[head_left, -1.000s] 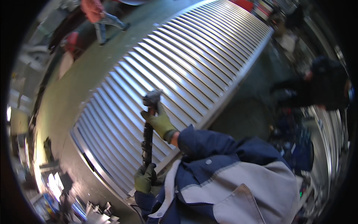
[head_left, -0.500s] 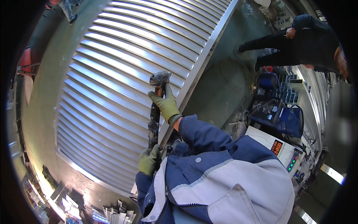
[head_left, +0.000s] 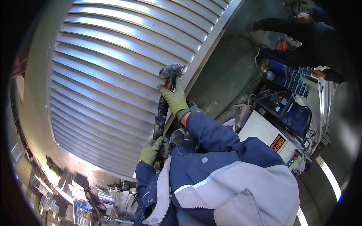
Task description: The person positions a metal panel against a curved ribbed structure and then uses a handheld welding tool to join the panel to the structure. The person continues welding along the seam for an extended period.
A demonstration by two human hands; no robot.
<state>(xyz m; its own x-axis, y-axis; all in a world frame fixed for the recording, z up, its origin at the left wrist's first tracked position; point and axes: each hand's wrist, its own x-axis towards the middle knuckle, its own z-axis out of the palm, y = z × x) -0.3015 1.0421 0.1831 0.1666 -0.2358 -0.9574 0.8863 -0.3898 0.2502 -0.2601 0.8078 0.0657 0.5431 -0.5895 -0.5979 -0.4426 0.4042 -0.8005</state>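
Observation:
I hold a long dark power tool (head_left: 163,109) over a large slatted metal panel (head_left: 109,75). Its grey head (head_left: 171,71) sits near the panel's right frame rail (head_left: 211,37). My right hand (head_left: 174,98), in a green glove, grips the tool just below the head. My left hand (head_left: 151,150), also in a green glove, is closed around the tool's rear end close to my chest. My blue and grey jacket fills the lower middle of the view.
A person in dark clothes (head_left: 301,45) stands at the upper right beside blue bins (head_left: 298,116). A white machine with lights (head_left: 271,139) stands to my right. Stacked metal profiles (head_left: 120,197) lie at the bottom left.
The view has swung so the panel now fills the upper left. The tool's head has come closer to the panel's right frame rail. Both hands keep their grip.

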